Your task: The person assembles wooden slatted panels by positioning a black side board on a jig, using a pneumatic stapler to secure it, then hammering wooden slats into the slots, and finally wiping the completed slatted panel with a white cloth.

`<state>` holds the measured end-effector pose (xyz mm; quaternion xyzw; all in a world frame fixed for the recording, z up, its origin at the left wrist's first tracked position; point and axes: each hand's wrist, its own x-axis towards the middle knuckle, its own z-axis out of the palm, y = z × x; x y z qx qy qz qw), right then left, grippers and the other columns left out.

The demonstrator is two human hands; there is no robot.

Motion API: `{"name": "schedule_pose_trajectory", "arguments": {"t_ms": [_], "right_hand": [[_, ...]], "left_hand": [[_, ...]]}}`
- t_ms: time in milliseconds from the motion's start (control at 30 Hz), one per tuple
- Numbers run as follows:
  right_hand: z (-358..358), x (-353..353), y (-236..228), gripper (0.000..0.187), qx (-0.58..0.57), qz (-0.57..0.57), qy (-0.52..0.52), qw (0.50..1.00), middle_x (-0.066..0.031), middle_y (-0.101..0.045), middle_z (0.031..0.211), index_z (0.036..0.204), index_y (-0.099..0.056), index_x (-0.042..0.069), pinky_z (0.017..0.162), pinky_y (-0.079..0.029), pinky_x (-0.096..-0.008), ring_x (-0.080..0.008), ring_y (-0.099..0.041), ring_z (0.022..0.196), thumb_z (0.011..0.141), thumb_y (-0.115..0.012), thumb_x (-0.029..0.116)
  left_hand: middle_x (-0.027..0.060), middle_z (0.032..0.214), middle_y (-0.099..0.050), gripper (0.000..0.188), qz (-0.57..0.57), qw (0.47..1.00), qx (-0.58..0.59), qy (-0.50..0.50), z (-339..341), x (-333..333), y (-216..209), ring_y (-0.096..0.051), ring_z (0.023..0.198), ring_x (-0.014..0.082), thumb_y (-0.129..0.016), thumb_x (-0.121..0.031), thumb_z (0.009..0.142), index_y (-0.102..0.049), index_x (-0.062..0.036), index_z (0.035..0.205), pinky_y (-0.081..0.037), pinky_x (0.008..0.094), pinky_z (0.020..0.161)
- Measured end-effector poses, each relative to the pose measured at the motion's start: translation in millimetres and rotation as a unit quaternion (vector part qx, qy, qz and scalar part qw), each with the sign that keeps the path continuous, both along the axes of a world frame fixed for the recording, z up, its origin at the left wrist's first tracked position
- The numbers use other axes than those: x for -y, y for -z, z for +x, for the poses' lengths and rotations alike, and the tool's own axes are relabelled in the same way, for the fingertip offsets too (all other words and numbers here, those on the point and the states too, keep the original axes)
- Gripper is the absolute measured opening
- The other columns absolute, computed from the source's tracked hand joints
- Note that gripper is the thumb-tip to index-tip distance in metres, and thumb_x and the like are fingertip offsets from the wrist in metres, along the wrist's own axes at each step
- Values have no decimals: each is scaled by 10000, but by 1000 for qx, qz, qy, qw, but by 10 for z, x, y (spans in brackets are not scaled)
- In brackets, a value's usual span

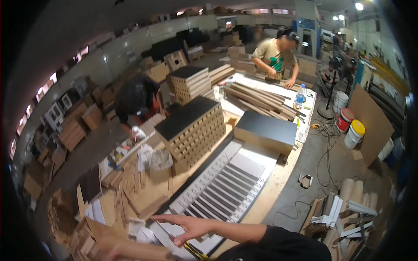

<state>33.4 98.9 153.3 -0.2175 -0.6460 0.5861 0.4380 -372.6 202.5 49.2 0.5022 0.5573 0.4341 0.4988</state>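
Note:
My right hand (185,227) reaches across the near end of a long white panel (238,150) with dark parallel strips and rows of small marks along both sides. Its fingers are stretched out and the thumb is apart; I see nothing gripped. Just below the thumb lies a yellow-and-black hand tool (194,251), partly cut off by my arm, so its kind is unclear. My left hand (111,249) is smeared by motion at the lower left, over loose wood pieces; its fingers cannot be made out. Crumpled white plastic (143,231) lies between the two hands.
Stacked dark-topped, slotted wooden blocks (191,126) and a black-topped box (265,130) stand beyond the panel. Wood strips (257,99) and a water bottle (300,96) lie farther off. Two people work across the table. Buckets (355,134), cables and wood scraps (337,217) occupy the right-hand floor.

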Motion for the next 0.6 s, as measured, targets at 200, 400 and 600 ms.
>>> {"name": "schedule_pose_trajectory", "arguments": {"t_ms": [200,400,600], "right_hand": [[70,514,1147,1003,-4,-136,224,965,-162,-428,1307,1447,-127,48,970,-392,-334,-240,-469,1162,711,-776,255],[613,1241,1320,735,-234,-430,231,841,-56,-518,1153,1370,-292,57,896,-443,-286,-148,-537,1017,775,-709,167],[1135,1218,1292,588,-251,-358,268,859,-57,-540,1117,1285,-383,36,902,-436,-300,-159,-531,1028,793,-678,166]], "left_hand": [[71,1024,-596,399,-72,968,211,113,2920,656,-372,-591,922,176,-653,-132,787,-530,-2,1143,-496,292,755],[155,1273,-474,807,-8,977,54,207,3781,1301,44,-491,1117,219,-676,-104,817,-161,6,1429,-421,316,928],[110,1258,-500,506,-51,962,110,243,3843,2078,83,-484,1117,161,-509,-130,922,-338,28,1371,-393,291,944]]}}
